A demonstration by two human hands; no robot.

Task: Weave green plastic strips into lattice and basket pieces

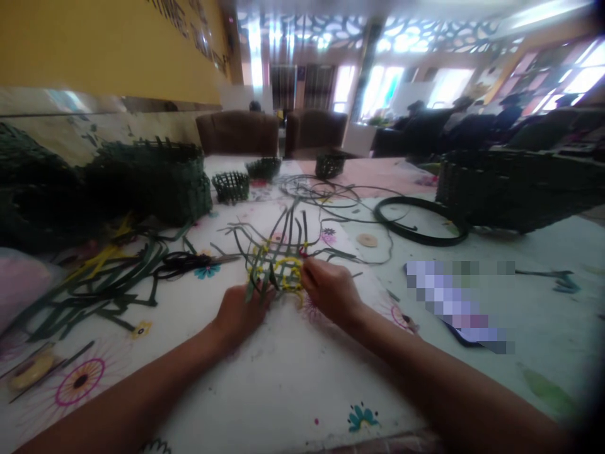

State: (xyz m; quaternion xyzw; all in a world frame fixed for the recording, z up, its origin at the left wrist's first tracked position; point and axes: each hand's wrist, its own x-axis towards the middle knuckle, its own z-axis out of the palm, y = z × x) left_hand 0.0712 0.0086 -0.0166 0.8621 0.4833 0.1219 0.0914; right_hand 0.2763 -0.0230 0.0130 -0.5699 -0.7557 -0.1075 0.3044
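A small woven mat (278,261) of dark green strips with yellow strips through it lies on the flowered tablecloth (283,378). Long green strip ends fan out from it toward the far side. My left hand (243,309) rests at the mat's near left corner, fingers closed on the green strips there. My right hand (328,287) is at the mat's right edge, fingers pinched on a yellow strip.
Black scissors (182,261) lie left of the mat beside a heap of loose green strips (99,284). Woven green baskets (155,180) stand at the left, small ones (231,186) farther back, a large one (515,186) at right. A black coil (418,217) lies nearby. People sit in the background.
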